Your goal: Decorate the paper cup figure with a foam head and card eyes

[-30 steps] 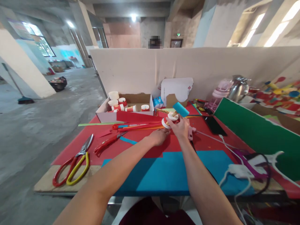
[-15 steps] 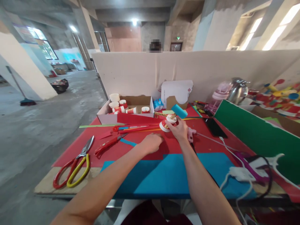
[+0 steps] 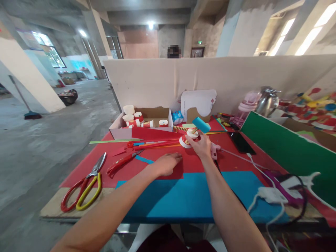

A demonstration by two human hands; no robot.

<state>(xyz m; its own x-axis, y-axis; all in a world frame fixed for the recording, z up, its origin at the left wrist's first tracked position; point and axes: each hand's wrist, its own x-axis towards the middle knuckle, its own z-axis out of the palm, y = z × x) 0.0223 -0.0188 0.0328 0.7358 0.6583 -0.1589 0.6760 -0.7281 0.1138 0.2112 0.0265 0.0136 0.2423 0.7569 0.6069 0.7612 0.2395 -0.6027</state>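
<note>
My right hand (image 3: 202,145) is closed around a red and white paper cup (image 3: 187,139) that lies on its side, with a gold spring-like coil (image 3: 181,128) sticking out to its left and a blue paper piece (image 3: 201,124) above it. My left hand (image 3: 168,163) rests palm down on the red paper sheet (image 3: 147,164), fingers stretched flat, holding nothing. A pink glue gun (image 3: 215,149) lies just right of my right hand.
A cardboard box (image 3: 143,122) with several red and white cups stands at the back left. Large red and yellow scissors (image 3: 84,183) and smaller red scissors (image 3: 123,161) lie left. Blue paper (image 3: 189,196) covers the front. A phone (image 3: 240,141), cables, a power strip (image 3: 271,194) and a green board (image 3: 286,150) sit right.
My left hand has drawn back from the cup toward me and now lies flat on the red sheet. My right hand keeps hold of the cup.
</note>
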